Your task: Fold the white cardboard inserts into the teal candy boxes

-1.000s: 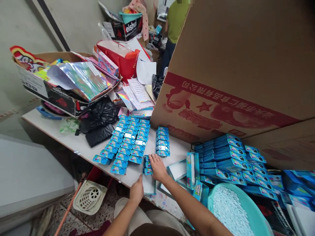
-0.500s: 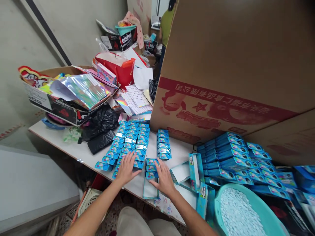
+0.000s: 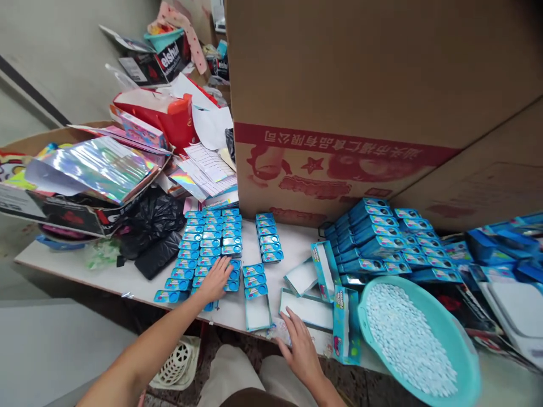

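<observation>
My left hand (image 3: 216,280) rests over rows of small blue tins (image 3: 211,243), its fingers stretched out and touching the ones at the near right end. Just right of it, three blue tins (image 3: 255,280) fill the far part of a narrow display box (image 3: 258,314); the near part shows its white inside. My right hand (image 3: 300,346) is open, fingers spread, at the near edge of another white-lined box (image 3: 306,308) lying on the table. A separate row of tins (image 3: 268,237) stands behind, by the large carton.
A large brown carton (image 3: 339,85) walls off the back. Stacks of filled blue boxes (image 3: 369,237) and a turquoise basin (image 3: 460,350) of pale blue candies stand at right. Empty boxes (image 3: 347,328) lie between. At left are a black plastic bag (image 3: 155,217) and a cluttered carton (image 3: 85,220).
My right hand has left the tins in the narrow box and moved right and nearer to me, to the other box. My left hand stays on the tin rows. The view has turned right.
</observation>
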The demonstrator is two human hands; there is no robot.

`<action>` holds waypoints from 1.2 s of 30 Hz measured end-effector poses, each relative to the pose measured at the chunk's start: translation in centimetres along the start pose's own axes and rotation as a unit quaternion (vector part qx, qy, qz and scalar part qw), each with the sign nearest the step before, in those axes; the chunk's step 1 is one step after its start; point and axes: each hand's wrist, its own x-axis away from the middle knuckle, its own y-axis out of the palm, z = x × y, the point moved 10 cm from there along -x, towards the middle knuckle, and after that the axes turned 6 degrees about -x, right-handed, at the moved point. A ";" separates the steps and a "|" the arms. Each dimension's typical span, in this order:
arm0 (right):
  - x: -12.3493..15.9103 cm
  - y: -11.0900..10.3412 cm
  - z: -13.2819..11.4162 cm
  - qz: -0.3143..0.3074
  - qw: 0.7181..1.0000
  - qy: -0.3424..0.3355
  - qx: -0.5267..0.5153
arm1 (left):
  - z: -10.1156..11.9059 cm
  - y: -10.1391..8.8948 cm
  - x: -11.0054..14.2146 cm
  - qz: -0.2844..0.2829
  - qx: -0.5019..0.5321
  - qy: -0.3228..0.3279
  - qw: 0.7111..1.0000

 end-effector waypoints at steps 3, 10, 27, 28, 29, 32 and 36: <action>0.3 0.5 0.1 -0.026 0.999 0.030 -0.003 | -0.2 -0.3 -1.0 -0.002 0.029 -0.018 0.999; 0.1 1.6 0.6 -0.048 0.996 0.076 -0.023 | 0.4 -1.2 -3.1 -0.018 0.010 -0.029 0.999; -3.6 7.1 5.1 -0.170 0.946 0.273 -0.043 | 10.0 -8.6 5.3 0.026 0.161 -0.050 0.985; -3.6 7.1 5.2 -0.169 0.946 0.272 -0.049 | 10.9 -7.1 4.8 0.009 0.174 -0.045 0.984; -3.5 7.0 5.3 -0.168 0.947 0.269 -0.055 | 11.6 -5.8 4.3 -0.004 0.184 -0.038 0.982; -3.4 6.9 5.4 -0.168 0.950 0.254 -0.072 | 12.6 -3.0 2.5 -0.017 0.184 -0.021 0.982; -3.2 6.9 5.2 -0.169 0.952 0.244 -0.077 | 12.4 -2.0 1.0 0.008 0.145 -0.031 0.989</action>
